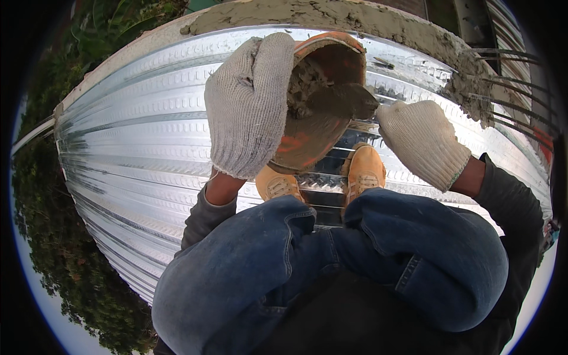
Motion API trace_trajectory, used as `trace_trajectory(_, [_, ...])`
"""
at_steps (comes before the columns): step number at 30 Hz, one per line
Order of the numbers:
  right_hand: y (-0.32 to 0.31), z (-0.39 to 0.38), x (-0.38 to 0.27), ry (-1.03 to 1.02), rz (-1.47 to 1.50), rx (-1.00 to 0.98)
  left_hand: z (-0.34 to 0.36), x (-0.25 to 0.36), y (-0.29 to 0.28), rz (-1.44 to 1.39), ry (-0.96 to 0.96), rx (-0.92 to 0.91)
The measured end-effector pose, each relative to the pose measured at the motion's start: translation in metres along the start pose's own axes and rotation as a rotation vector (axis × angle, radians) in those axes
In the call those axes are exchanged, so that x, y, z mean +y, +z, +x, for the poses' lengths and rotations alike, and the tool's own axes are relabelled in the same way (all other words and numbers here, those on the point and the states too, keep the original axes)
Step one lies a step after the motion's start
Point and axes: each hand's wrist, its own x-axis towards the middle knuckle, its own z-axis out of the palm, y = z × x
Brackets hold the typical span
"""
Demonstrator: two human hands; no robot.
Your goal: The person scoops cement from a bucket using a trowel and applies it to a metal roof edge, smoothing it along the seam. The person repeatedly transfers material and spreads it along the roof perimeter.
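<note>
My left hand (248, 109), in a grey knit glove, is closed on the left rim of a mortar-smeared orange bowl-like container (307, 148). The container is tilted, its mouth facing me. Wet grey mortar (302, 86) lies inside it. In its cream knit glove, my right hand (423, 139) is closed on a trowel; the handle is hidden in the fist. The mud-coated trowel blade (346, 102) reaches left into the container's mouth, against the mortar.
Ribbed shiny metal sheeting (142, 142) spreads beneath my tan shoes (365, 168). Along the far side runs a mortar-covered wall edge (331, 16). Steel bars (520, 106) stick out at the right, beside a mortar lump (470, 94). Trees (59, 254) stand beyond the sheeting's left edge.
</note>
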Motion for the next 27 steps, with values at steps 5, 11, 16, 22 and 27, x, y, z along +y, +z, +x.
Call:
trace_trajectory(5, [0.041, 0.031, -0.013, -0.029, 0.161, 0.090, 0.003, 0.005, -0.013, -0.058, -0.148, 0.028])
trace_trajectory(11, [0.033, 0.025, -0.041, -0.001, 0.348, 0.008, 0.002, 0.009, -0.020, -0.040, -0.174, 0.023])
trace_trajectory(16, [0.034, 0.023, -0.013, -0.037, 0.734, -0.147, 0.012, 0.006, -0.028, -0.074, -0.265, 0.045])
trace_trajectory(22, [0.055, -0.003, -0.010, -0.027, 0.793, 0.114, 0.012, -0.003, -0.033, -0.197, -0.282, 0.078])
trace_trajectory(27, [0.064, -0.013, -0.007, 0.058, 0.829, 0.097, 0.014, -0.027, -0.039, -0.357, -0.363, 0.132])
